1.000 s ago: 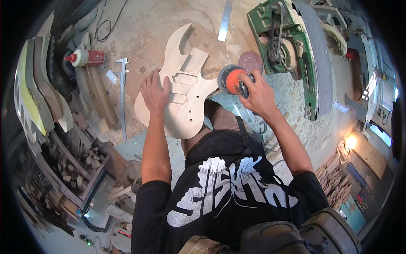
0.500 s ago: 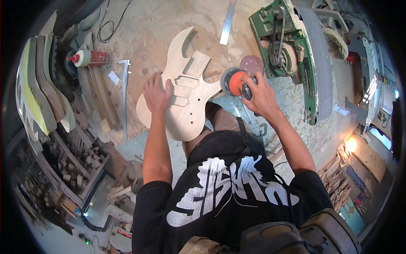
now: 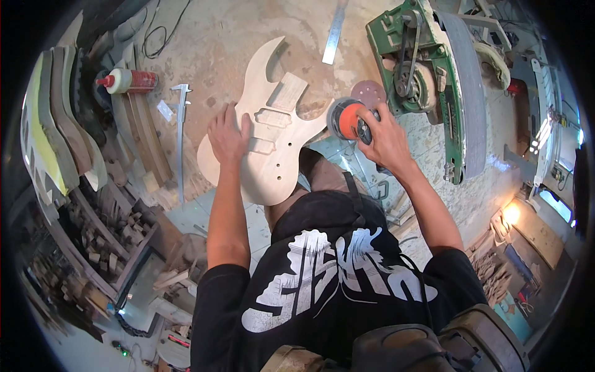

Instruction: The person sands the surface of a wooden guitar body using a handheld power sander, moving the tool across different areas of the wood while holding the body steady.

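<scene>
A pale wooden electric guitar body (image 3: 266,173) with cut-out cavities lies at the bench's front, over my legs. My left hand (image 3: 229,136) rests on its left edge, fingers stretched out. My right hand (image 3: 383,142) grips an orange-and-black round sander (image 3: 348,119), its pad beside the body's right horn. A pink perforated sanding disc (image 3: 369,90) lies just behind the sander. Left of the body is a metal caliper (image 3: 181,136), and a steel ruler (image 3: 331,43) lies further back.
A green belt sanding machine (image 3: 390,37) stands at right on the bench (image 3: 204,43). A glue bottle (image 3: 130,81), wood strips (image 3: 149,149) and stacked curved wooden pieces (image 3: 62,124) are at left. Offcuts fill a bin (image 3: 118,239) lower left; a lit lamp (image 3: 511,212) is lower right.
The orange sander in my right hand has shifted slightly to the right since a second ago. My left hand stays on the guitar body, which has barely moved.
</scene>
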The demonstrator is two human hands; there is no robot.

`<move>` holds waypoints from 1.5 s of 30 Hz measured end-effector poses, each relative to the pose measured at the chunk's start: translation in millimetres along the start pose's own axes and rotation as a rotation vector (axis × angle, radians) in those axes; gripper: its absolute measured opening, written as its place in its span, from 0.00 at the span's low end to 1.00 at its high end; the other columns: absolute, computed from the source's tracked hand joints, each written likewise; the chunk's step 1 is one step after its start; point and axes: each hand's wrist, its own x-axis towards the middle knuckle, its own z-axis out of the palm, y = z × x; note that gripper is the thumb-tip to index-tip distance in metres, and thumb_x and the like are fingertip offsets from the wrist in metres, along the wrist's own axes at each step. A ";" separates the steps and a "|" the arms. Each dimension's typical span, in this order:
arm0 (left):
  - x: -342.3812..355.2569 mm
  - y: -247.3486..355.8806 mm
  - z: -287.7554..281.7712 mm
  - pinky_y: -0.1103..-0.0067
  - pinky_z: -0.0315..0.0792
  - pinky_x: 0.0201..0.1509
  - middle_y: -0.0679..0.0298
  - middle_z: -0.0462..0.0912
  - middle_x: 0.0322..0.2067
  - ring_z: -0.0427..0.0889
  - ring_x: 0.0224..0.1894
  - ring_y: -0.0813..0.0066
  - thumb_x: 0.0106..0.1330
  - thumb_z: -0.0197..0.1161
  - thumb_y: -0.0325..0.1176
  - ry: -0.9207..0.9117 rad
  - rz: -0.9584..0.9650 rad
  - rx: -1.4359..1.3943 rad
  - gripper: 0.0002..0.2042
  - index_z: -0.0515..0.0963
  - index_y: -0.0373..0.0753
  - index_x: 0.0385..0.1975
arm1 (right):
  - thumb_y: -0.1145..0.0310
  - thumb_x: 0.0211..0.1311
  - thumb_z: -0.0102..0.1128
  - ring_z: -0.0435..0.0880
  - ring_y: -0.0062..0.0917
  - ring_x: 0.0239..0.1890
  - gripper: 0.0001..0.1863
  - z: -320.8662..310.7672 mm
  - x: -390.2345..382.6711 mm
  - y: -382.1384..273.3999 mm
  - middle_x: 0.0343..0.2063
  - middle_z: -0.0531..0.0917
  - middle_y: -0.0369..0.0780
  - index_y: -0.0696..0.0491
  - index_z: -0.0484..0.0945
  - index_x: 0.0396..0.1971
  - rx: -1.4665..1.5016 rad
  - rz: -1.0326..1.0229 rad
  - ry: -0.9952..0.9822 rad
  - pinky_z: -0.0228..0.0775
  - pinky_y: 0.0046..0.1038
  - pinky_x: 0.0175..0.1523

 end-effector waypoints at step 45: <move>2.2 3.8 -2.7 0.59 0.68 0.70 0.55 0.83 0.62 0.79 0.62 0.51 0.70 0.64 0.49 0.037 0.006 -0.015 0.25 0.81 0.43 0.63 | 0.71 0.47 0.77 0.81 0.48 0.50 0.32 14.7 -7.3 -55.4 0.52 0.73 0.47 0.42 0.76 0.56 -0.022 -0.116 -0.052 0.85 0.46 0.40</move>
